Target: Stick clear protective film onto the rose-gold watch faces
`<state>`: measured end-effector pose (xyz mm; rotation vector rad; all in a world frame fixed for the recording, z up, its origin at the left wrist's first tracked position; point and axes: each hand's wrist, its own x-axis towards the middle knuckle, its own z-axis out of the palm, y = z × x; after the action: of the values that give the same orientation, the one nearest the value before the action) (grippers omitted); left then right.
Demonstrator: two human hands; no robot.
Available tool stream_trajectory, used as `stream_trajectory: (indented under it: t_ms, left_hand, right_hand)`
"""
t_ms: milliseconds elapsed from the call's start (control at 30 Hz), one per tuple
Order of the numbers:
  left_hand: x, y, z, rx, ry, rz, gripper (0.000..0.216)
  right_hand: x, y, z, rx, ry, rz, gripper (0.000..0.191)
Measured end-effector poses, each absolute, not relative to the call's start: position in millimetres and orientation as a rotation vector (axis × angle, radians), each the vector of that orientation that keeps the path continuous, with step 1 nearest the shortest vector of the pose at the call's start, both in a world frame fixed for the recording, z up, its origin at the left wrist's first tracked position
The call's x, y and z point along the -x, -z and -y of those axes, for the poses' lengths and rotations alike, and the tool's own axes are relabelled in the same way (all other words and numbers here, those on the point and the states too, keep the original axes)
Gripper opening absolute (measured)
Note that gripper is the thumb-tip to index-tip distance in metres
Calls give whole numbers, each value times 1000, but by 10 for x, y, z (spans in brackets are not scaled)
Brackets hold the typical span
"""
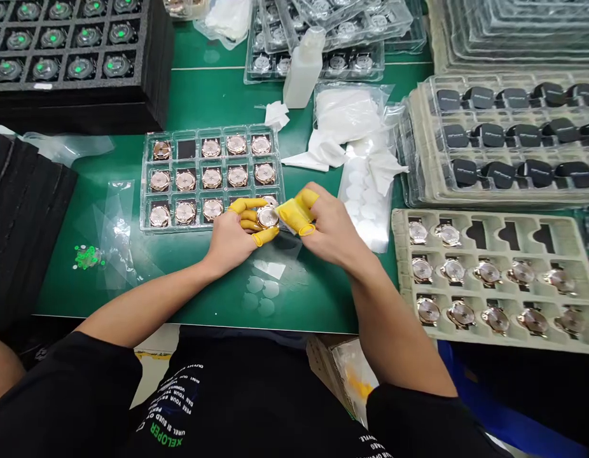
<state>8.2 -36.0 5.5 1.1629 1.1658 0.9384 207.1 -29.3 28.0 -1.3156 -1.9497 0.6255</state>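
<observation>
My left hand [230,235], in yellow finger cots, grips a round watch head [267,217] with a rose-gold rim and pale face. Close to its right edge is my right hand [325,222], also in yellow finger cots, its fingers pinched together; whatever lies between them is hard to make out. Just beyond both hands lies a clear plastic tray [144,184] with rows of similar watch heads on dark inserts. One pocket in its back row shows only a dark insert [186,149]. Below the hands, clear round films [263,292] rest on the green table [313,299].
A beige tray [399,280] of watch heads sits at right, near stacked trays [411,146] with black pieces. A white bottle [304,70] and white wipes [318,152] are behind. Black foam trays [154,76] stand left, above green-edged dots [88,257].
</observation>
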Motion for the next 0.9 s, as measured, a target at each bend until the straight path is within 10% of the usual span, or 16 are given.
stream_trajectory:
  t_ms: [633, 900]
  left_hand:
    - [-51, -26, 366, -1111, -974, -1138, 58]
    - [-48, -26, 336, -1109, -943, -1159, 60]
  right_hand:
    - [-1902, -65, 341, 1281, -435, 2018, 16]
    - [-2006, -147, 268, 1327, -910, 1892, 16]
